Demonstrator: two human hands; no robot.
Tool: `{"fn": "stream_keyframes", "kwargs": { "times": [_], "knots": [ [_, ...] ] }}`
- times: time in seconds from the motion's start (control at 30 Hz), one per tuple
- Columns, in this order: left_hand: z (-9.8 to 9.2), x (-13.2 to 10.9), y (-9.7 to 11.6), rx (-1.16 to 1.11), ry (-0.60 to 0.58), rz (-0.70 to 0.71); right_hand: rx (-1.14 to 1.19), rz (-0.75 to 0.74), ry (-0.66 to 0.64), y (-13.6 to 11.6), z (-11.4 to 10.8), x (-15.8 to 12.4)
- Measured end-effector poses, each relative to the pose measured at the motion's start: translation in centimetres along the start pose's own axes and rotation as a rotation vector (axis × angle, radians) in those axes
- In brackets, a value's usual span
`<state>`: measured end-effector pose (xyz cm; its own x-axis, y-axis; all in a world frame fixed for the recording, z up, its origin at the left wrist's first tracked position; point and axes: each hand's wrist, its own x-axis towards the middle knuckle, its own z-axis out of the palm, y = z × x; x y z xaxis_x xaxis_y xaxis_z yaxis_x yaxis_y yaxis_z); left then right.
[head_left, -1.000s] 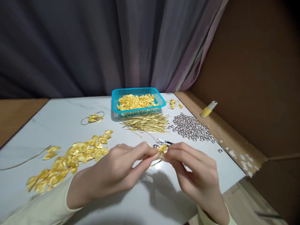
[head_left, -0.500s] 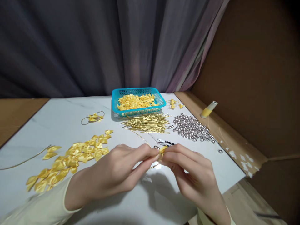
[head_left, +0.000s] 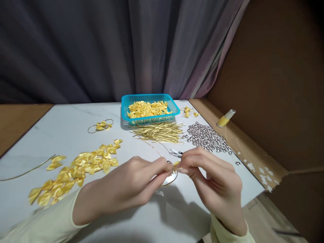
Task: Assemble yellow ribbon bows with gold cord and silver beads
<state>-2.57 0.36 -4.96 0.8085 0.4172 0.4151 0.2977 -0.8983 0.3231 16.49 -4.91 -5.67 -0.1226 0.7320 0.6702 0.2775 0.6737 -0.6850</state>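
Over the front middle of the table, my left hand (head_left: 126,184) pinches a gold wire (head_left: 170,184) next to a silver bead (head_left: 169,162). The wire curves down below the fingertips, and another stretch runs up and away behind them. My right hand (head_left: 212,182) is closed on a yellow ribbon bow (head_left: 176,164) at the same spot; its fingers hide most of the bow. Both sets of fingertips nearly meet. Small scissors (head_left: 176,153) lie just behind my right fingers, their handles hidden.
A blue basket (head_left: 123,108) of yellow bows stands at the back. Before it lie gold wires (head_left: 162,132), with silver beads (head_left: 206,135) to the right. Loose bows (head_left: 83,165) spread at left near a bow-and-wire piece (head_left: 102,126). A yellow-and-white tube (head_left: 225,118) stands by the cardboard wall.
My right hand has shifted slightly right and up, its fingers now covering more of the bow. The wire loop below shows more. My left hand stays nearly in place.
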Motion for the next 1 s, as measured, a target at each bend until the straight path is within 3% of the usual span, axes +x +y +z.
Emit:
{"fn": "stream_keyframes", "kwargs": {
  "times": [0.17,0.33,0.6,0.83,1.0],
  "knots": [
    [0.1,-0.1,0.0,-0.02,-0.007,-0.038,0.006,0.015,-0.004,0.2,-0.2,0.2],
    [0.0,0.1,0.2,0.008,-0.024,0.014,0.026,0.095,0.011,1.1,0.3,0.9],
    [0.0,0.1,0.2,0.033,0.097,0.122,-0.024,0.179,-0.003,2.1,0.5,0.6],
    [-0.1,0.1,0.2,-0.019,0.087,0.029,0.016,0.223,0.13,1.4,0.0,-0.6],
    [-0.1,0.1,0.0,-0.077,0.141,-0.063,-0.001,0.222,0.046,0.6,-0.7,-1.5]
  ]
}}
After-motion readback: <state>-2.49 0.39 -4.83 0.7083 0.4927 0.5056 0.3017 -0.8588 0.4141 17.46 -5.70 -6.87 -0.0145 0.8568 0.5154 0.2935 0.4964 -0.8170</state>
